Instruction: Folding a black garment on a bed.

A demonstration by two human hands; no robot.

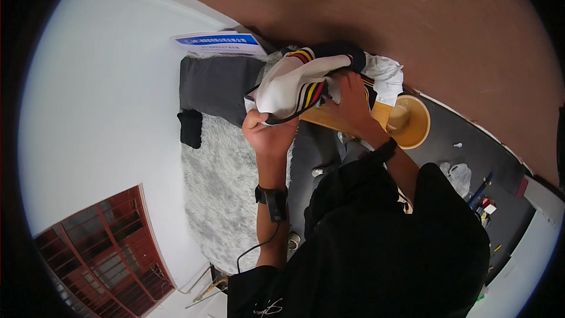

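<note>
A white garment with black, yellow and red striped bands and dark edging is bunched up in front of me. My left hand grips its near lower edge, the thumb pressed on top of the cloth. At the right side of the garment is my right hand, with its fingers and thumb bent around the cloth; part of the grip is hidden. A dark part of the cloth lies at the far side. A black device is strapped to my left wrist and a dark band circles the right one.
Beneath the garment stands a wooden surface, with white cloth at its right end. A tan bucket is beside it. On the left are a grey furry cover, a dark grey cushion and a small black cloth. A plastic bag lies on the floor.
</note>
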